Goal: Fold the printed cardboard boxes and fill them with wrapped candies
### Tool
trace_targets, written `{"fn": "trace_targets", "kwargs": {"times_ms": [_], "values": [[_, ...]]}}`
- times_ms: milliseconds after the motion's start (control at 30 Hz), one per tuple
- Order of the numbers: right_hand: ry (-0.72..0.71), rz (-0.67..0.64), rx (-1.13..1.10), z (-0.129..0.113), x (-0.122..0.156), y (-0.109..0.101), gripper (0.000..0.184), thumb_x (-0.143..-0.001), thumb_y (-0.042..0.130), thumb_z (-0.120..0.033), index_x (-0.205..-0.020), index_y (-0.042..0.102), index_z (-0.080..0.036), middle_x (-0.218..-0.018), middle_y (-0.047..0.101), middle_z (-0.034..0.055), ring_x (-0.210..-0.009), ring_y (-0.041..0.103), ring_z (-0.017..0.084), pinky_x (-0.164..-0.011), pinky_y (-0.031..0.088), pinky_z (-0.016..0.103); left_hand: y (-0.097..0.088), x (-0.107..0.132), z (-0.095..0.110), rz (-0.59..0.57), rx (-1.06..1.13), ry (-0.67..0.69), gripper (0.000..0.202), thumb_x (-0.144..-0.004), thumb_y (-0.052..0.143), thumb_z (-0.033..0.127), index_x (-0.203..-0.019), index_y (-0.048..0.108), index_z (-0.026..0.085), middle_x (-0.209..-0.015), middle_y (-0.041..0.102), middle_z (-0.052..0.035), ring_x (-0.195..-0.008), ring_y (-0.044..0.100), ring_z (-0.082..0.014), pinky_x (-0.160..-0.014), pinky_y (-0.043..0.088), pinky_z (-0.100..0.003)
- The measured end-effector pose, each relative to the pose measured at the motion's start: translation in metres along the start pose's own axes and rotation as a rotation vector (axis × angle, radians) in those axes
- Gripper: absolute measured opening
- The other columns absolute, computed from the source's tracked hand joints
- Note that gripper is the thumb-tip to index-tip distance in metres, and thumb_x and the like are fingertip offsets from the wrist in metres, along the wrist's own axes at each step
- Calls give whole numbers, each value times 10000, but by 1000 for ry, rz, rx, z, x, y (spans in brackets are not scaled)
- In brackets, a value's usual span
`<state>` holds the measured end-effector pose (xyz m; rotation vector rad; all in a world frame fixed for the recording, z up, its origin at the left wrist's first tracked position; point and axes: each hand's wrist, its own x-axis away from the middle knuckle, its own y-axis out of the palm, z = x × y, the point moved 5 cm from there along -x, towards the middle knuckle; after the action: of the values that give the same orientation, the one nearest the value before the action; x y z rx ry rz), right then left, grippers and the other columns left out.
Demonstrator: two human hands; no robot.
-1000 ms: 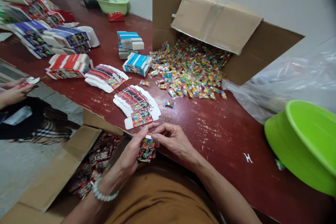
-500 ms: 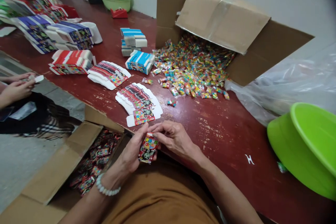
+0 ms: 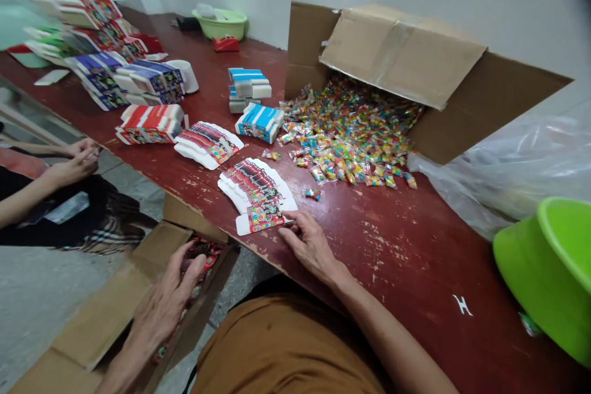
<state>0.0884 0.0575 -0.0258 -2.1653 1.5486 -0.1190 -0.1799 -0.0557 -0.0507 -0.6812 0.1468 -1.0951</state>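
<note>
My left hand (image 3: 166, 292) is over the open cardboard carton (image 3: 108, 295) below the table edge, fingers and thumb apart, with nothing visible between them. Small red printed boxes (image 3: 210, 261) lie inside that carton, partly covered by the hand. On the table, my right hand (image 3: 309, 240) has its thumb and forefinger closed at the right end of a flat printed box (image 3: 265, 217). This flat box is the nearest in a fanned stack of flat boxes (image 3: 252, 184). A wrapped candy (image 3: 313, 194) lies just beyond my right hand.
A large carton (image 3: 406, 49) lies on its side, with wrapped candies (image 3: 355, 141) spilling out. Bundled blue boxes (image 3: 260, 122), red boxes (image 3: 150, 123) and another fan (image 3: 209, 143) stand leftward. A green basin (image 3: 521, 258) is at right. Another person's hands (image 3: 78, 163) are at left.
My left hand has moved down and left from the table edge to the carton, and the small box it held is gone from it. My right hand has moved to the fanned stack.
</note>
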Motion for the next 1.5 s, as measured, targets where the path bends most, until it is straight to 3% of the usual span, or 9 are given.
{"fn": "trace_targets", "kwargs": {"times_ms": [100, 233, 333, 600, 767, 867, 967, 1167, 1500], "values": [[61, 58, 51, 13, -8, -7, 286, -918, 598, -329, -1154, 670, -184, -1024, 661, 80, -786, 598, 179, -803, 509, 352, 0, -10, -4, 95, -222, 146, 550, -850, 573, 638, -1200, 579, 213, -1068, 711, -121, -1000, 675, -330, -864, 513, -446], [94, 58, 84, 20, -7, -9, 271, -890, 609, -324, -1124, 673, -202, -978, 673, 61, -804, 595, 189, -825, 494, 361, 33, -15, 54, 319, -395, 442, 477, -917, 542, 540, -1243, 573, 192, -1029, 722, -132, -937, 644, -317, -853, 469, -422], [85, 58, 79, 22, -6, -8, 283, -865, 597, -272, -1126, 670, -190, -1023, 670, 73, -824, 605, 190, -829, 496, 358, 57, -23, 88, 264, -558, 570, 510, -910, 572, 509, -1269, 609, 150, -1071, 716, -176, -962, 613, -344, -826, 432, -419], [194, 208, -116, 35, -5, -11, 319, -851, 607, -310, -1141, 642, -183, -1001, 667, 58, -757, 598, 163, -745, 512, 328, 52, -46, 75, 21, 357, 135, 413, -643, 815, 504, -908, 703, 209, -756, 668, 4, -705, 592, -186, -663, 441, -282], [364, 259, -503, 23, -4, -11, 554, -811, 699, -507, -1240, 547, -192, -1099, 663, 74, -775, 629, 147, -658, 538, 278, 60, -29, 89, -141, 512, 57, 460, -614, 831, 576, -741, 650, 172, -553, 600, 29, -446, 461, -99, -424, 321, -213], [284, 204, -688, 0, -10, -13, 421, -788, 735, -489, -1060, 589, -203, -996, 705, 50, -859, 658, 170, -724, 554, 281, 68, -9, 100, -396, 582, -2, 437, -592, 885, 497, -778, 696, 149, -664, 701, -40, -507, 556, -126, -444, 407, -217], [256, 119, -725, -16, -11, -17, 353, -768, 772, -454, -955, 607, -204, -886, 708, 19, -796, 655, 154, -697, 550, 258, 77, 11, 113, -755, 751, -84, 446, -649, 876, 470, -946, 751, 163, -903, 780, -106, -779, 707, -226, -692, 553, -310], [282, -251, -908, -36, 10, -4, 326, -917, 629, -472, -1131, 545, -241, -805, 685, -26, -419, 546, 78, -415, 456, 209, 98, 34, 121, -1143, 850, -104, 609, -622, 843, 634, -985, 760, 151, -862, 784, -133, -780, 742, -288, -673, 553, -336], [314, -321, -903, -57, 19, -5, 479, -837, 742, -458, -1237, 561, -268, -1021, 692, 16, -482, 597, 70, -412, 482, 192, 100, 34, 127, -916, 745, -58, 385, -636, 894, 468, -720, 730, 130, -615, 707, -62, -557, 658, -174, -594, 545, -287]]}}
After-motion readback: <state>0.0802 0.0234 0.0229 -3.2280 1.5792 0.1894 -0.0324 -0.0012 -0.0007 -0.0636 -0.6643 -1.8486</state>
